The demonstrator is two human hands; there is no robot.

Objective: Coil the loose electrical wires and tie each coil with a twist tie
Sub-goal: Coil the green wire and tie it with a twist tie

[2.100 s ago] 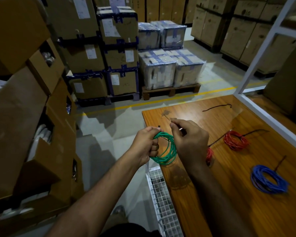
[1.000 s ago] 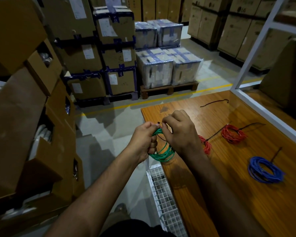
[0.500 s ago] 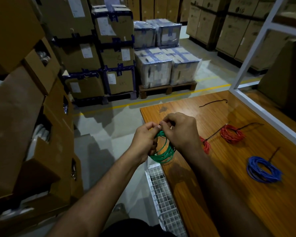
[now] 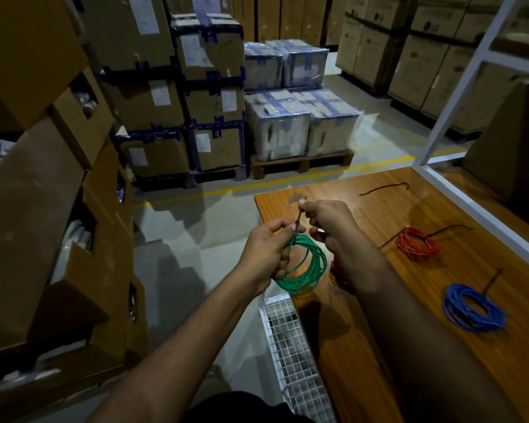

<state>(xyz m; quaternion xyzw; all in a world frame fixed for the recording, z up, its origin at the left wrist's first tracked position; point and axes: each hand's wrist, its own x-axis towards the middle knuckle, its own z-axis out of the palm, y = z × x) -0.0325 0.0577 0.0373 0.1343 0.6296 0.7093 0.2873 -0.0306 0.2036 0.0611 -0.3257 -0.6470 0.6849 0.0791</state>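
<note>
Green coil (image 4: 303, 270) held in the air just off the near-left corner of the table (image 4: 409, 300), hanging below both hands. Left hand (image 4: 264, 254) wrapped round the coil's upper-left arc, fingers curled and pinching the bundle where the twist tie (image 4: 297, 222) crosses it. Right hand (image 4: 327, 227) just above and right of the coil, thumb and forefinger pinching the tie's upper end. Tie's long axis runs steeply up, leaning slightly right, from the left-hand pinch to the right-hand pinch; hands close together, nearly touching. Right hand nearer the free end, so likely the one to do the twisting, left hand as anchor.

Hard to tell: number of twists already in the tie, and whether both tails are gathered — too thin and blurred. Tie's lower wrap hidden behind left fingers. 1 red coil (image 4: 417, 244) and 1 blue coil (image 4: 474, 309) on the table, each with a dark tail sticking out; another red bit mostly hidden behind the right wrist. 1 loose dark tie (image 4: 385, 187) at the far side.
</note>
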